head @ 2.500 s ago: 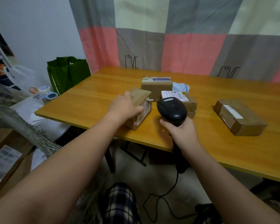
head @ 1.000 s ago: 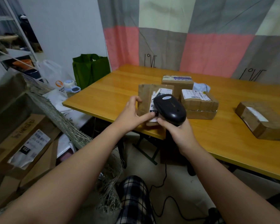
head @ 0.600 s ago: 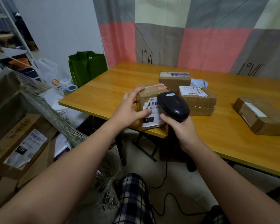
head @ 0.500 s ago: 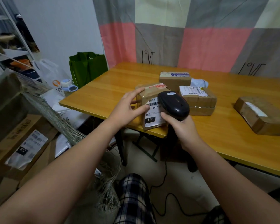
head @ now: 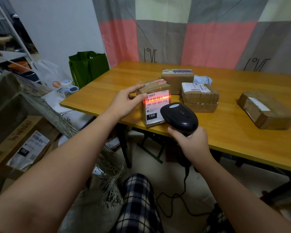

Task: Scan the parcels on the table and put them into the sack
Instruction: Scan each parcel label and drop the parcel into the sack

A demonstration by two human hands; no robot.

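Scanning the parcel (head: 155, 106) at the desk's (head: 242, 137) near edge.
Off that edge the right hand (head: 191, 143) is gripping the scanner (head: 179, 117), fingers curled round its handle, beam crossing the label; the left hand (head: 124, 103) is pinching the parcel's top corner. Next, I judge: carrying it to the sack (head: 45, 106) left of the desk; three parcels (head: 199, 96) are waiting farther back.
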